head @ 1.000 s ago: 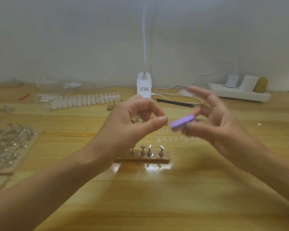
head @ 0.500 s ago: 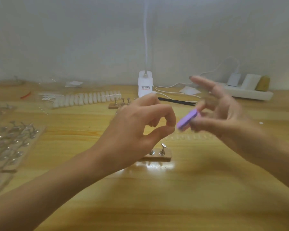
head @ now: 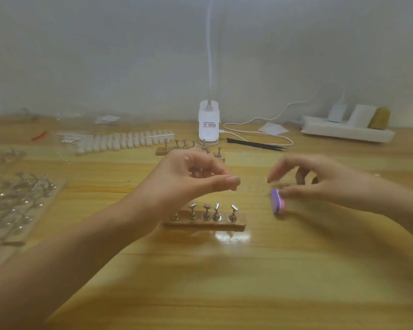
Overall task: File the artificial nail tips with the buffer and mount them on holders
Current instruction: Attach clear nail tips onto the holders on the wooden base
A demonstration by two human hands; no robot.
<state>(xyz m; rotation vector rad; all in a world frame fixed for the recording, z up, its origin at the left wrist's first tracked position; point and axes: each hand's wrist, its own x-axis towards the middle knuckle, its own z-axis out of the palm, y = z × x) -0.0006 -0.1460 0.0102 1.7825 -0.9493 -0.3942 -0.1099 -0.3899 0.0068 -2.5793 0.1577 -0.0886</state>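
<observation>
the hands had come down from chest height toward the worktop (head: 224, 282) over the last second. this suggested the filing stroke had ended and a mounting or set-down step was starting.

at far left, trays of spare metal holders (head: 22, 194) lay on the worktop; blur hid whether any carried tips. behind them, a strip of white nail tips (head: 119, 141) lay in its clear packaging, apparently unworked stock.

the left hand (head: 186, 182) hovered above and behind the near holder block (head: 205, 221). its fingers (head: 227, 181) were pinched together, thumb to forefinger. whether a clear nail tip sat in the pinch could not be told. the block carried five metal pegs; no tip could be seen on them. a second block (head: 167, 151) stood farther back, partly hidden by the hand.

the right hand (head: 332, 184) had lowered the purple-and-pink buffer (head: 278, 204) to the worktop or just above it, right of the near block. the thumb touched its top edge and the other fingers (head: 279, 167) were spread, so the grip appeared loose or releasing. a faint row of clear tips (head: 253, 186) lay between the hands.
</observation>
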